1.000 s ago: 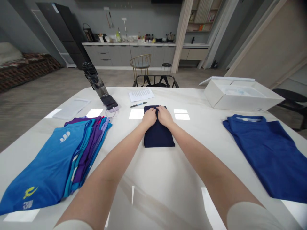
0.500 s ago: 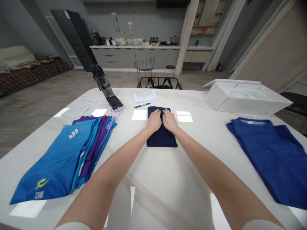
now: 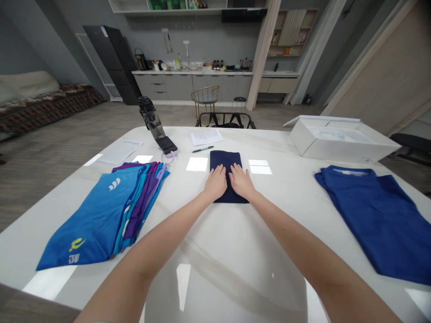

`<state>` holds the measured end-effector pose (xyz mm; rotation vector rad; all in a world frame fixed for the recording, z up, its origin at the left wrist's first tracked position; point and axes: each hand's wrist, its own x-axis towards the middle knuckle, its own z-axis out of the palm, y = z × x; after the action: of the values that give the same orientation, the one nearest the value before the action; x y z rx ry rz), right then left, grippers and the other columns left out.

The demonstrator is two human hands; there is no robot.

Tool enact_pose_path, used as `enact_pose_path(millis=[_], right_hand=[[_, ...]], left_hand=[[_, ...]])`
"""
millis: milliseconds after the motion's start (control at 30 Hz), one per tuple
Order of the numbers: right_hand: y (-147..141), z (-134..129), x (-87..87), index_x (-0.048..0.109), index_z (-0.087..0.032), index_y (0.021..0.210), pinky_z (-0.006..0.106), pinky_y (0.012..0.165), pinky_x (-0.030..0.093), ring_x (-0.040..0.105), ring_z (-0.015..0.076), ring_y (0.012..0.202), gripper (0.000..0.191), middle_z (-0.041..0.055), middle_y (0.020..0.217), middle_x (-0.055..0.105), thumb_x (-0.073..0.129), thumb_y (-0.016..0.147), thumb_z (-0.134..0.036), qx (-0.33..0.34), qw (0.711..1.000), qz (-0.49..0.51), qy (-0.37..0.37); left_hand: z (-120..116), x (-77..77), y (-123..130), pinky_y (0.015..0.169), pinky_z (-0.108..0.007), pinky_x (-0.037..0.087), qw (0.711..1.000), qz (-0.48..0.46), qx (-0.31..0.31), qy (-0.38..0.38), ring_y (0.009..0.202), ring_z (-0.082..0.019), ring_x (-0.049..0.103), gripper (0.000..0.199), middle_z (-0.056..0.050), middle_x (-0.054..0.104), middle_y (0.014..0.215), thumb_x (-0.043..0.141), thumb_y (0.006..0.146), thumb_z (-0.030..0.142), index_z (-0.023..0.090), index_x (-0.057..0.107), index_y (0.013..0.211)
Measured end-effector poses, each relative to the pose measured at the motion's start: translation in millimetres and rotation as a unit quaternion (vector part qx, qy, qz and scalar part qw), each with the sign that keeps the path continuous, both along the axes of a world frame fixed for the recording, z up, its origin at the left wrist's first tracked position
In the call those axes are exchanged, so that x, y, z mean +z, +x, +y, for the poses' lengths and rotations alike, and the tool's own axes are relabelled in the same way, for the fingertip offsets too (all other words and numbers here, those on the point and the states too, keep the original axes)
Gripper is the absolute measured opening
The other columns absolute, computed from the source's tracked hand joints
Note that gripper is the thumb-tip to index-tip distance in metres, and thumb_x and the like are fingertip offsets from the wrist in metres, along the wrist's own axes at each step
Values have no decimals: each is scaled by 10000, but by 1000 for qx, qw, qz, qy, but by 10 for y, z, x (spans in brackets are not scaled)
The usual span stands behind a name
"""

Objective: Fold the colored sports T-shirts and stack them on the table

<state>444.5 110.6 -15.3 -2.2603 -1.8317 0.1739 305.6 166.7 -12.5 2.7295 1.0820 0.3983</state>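
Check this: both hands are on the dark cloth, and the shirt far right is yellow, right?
Not quite: the head view shows that the shirt far right is blue, not yellow. The left hand and right hand are indeed on the dark cloth.

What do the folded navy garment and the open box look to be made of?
Folded navy garment: matte woven or knit fabric, probably; it lies flat with soft edges and no shine.
Open box: likely smooth white cardboard, judging by its thin, flat panels and raised lid.
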Motion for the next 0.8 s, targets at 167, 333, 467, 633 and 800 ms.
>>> enact_pose_path(millis=[167,333,467,633,800], right_hand=[[-184,-312,-75,237,-178,1633,591,1222,179,163,248,1555,593,92,1684,167,180,1068,-348,21,1000,-13,-1],[-66,-500,-60,160,-225,1649,698,1183,151,141,296,1557,626,88,1688,133,217,1072,-461,-2,998,-41,-40],[-78,-638,-19,140,-224,1651,731,1163,151,121,304,1560,632,85,1690,115,218,1070,-462,-4,997,-52,-57],[-139,-903,-5,157,-264,1648,703,1180,145,94,282,1566,615,64,1694,119,192,1077,-490,68,995,-46,-57],[-56,-1181,57,224,-253,1634,687,1176,175,160,313,1549,608,92,1685,186,249,1078,-498,43,995,-42,-81]], left_hand=[[-315,-92,-135,1277,-495,211,1000,16,-16,-9,1543,-258,269,581,-120,324,1643,268,1023,293,114,348,1570],[-341,-129,-387,1259,-599,184,999,41,-5,-11,1568,-286,187,669,-89,232,1678,261,1029,547,201,295,1600],[-387,-77,-528,1244,-626,186,997,70,-41,-2,1567,-306,181,667,-109,235,1675,268,1034,548,194,295,1599],[-541,-13,-749,1231,-561,263,986,86,-144,5,1550,-283,248,564,-98,257,1671,305,1053,429,233,331,1582],[-620,96,-978,1221,-515,301,984,93,-147,37,1459,-248,427,509,-124,404,1604,367,1033,267,201,404,1536]])
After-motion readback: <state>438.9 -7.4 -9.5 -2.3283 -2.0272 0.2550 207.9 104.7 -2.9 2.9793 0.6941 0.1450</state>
